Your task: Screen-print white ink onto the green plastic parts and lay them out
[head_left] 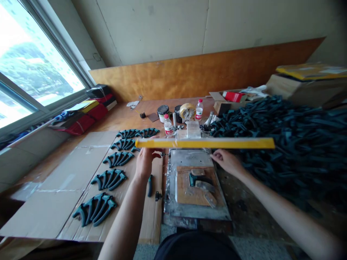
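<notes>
My left hand (145, 160) is at the right end of the rows of dark green curved handles (118, 159). A yellow-edged bar (204, 143) crosses in front of its fingers, so their grip is hidden. A dark green piece (135, 148) shows beside this hand; whether it is held I cannot tell. My right hand (222, 159) is closed, fingertips pinched at the right edge of a grey metal plate (187, 159); what they pinch is too small to make out. On the plate lies a brown board (184, 195) with one dark green handle (200, 179) set among small blocks.
A big heap of dark green parts (284, 137) fills the right side. Bottles (199, 110), a tape roll (187, 112) and a tin (163, 112) stand behind the plate. Cardboard (65, 184) covers the left. One loose handle (150, 186) lies left of the plate.
</notes>
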Available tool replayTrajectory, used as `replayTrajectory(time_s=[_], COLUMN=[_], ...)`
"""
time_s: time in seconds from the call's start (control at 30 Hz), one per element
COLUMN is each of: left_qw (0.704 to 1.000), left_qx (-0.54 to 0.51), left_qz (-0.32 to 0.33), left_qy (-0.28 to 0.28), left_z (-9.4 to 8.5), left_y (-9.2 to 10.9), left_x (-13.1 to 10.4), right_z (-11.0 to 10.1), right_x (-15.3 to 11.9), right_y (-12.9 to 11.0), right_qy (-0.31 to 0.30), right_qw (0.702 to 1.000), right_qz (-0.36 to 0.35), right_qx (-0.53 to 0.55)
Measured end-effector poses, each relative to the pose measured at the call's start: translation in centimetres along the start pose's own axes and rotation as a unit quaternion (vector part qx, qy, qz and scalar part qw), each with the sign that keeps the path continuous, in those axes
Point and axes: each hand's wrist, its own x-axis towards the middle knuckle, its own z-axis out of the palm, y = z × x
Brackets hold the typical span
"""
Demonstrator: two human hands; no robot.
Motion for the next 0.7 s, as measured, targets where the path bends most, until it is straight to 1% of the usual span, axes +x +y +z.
replayTrajectory(time_s=[0.07, 0.1, 0.13, 0.17, 0.2, 0.23, 0.27, 0.3, 0.33, 0.37, 0.4, 0.43, 0.47, 0.5, 0.53, 0.57, 0.6, 0.63, 0.67, 0.7], left_qw=[1.0, 1.0, 0.999, 0.998, 0.997, 0.996, 0.991, 0.972, 0.94, 0.923, 0.914, 0.91, 0.911, 0.916, 0.925, 0.933, 0.938, 0.936, 0.917, 0.886], left_qx=[-0.016, -0.024, -0.03, -0.036, -0.036, -0.03, -0.019, 0.003, 0.018, 0.01, -0.017, -0.041, -0.058, -0.057, -0.032, 0.019, 0.089, 0.174, 0.273, 0.378], left_qz=[0.006, 0.011, 0.018, 0.018, -0.003, -0.054, -0.128, -0.235, -0.332, -0.376, -0.397, -0.407, -0.406, -0.396, -0.379, -0.356, -0.327, -0.295, -0.273, -0.253], left_qy=[-0.004, 0.003, 0.022, 0.046, 0.061, 0.056, 0.035, -0.018, -0.074, -0.084, -0.082, -0.066, -0.041, -0.014, 0.012, 0.039, 0.066, 0.081, 0.1, 0.091], left_z=[0.9, 1.3, 1.5, 1.8, 2.0, 2.3, 2.7, 3.1, 3.5, 3.9, 4.1, 4.1, 3.8, 2.9, 1.6, -0.1, -2.2, -4.6, -6.9, -9.1], left_y=[0.7, 0.6, 0.2, -0.5, -1.7, -3.1, -4.8, -6.7, -8.5, -10.2, -11.6, -12.8, -13.6, -14.2, -14.7, -15.0, -15.3, -15.7, -16.0, -16.4], left_x=[1.6, 1.9, 1.8, 1.1, 0.0, -1.5, -3.5, -5.6, -7.8, -9.8, -11.5, -12.6, -13.2, -13.1, -12.6, -11.7, -10.6, -9.4, -8.3, -7.3], right_z=[2.8, 4.0, 4.9, 5.5, 5.7, 5.7, 5.5, 5.3, 5.1, 5.0, 5.0, 5.1, 5.1, 5.0, 4.8, 4.4, 3.8, 3.0, 2.2, 1.4], right_x=[-3.0, -4.2, -5.1, -5.7, -6.1, -6.3, -6.6, -6.9, -7.3, -7.8, -8.4, -8.8, -9.1, -9.1, -8.9, -8.3, -7.5, -6.6, -5.7, -5.0], right_y=[-0.5, -1.1, -1.9, -2.7, -3.7, -4.7, -5.9, -7.2, -8.6, -10.0, -11.2, -12.1, -12.5, -12.1, -11.0, -9.1, -6.5, -3.4, -0.1, 3.1], right_qy=[-0.042, -0.058, -0.072, -0.082, -0.087, -0.083, -0.069, -0.046, -0.019, 0.002, 0.009, -0.001, -0.024, -0.051, -0.074, -0.092, -0.101, -0.104, -0.11, -0.106], right_qw=[0.998, 0.996, 0.994, 0.994, 0.995, 0.996, 0.997, 0.998, 0.998, 0.997, 0.997, 0.994, 0.988, 0.98, 0.974, 0.976, 0.981, 0.983, 0.973, 0.966], right_qz=[-0.042, -0.059, -0.067, -0.059, -0.038, -0.009, 0.02, 0.04, 0.047, 0.032, -0.005, -0.059, -0.118, -0.169, -0.198, -0.195, -0.165, -0.11, -0.039, 0.008], right_qx=[-0.017, -0.031, -0.042, -0.046, -0.038, -0.02, 0.004, 0.028, 0.049, 0.064, 0.077, 0.088, 0.095, 0.094, 0.077, 0.033, -0.024, -0.103, -0.2, -0.237])
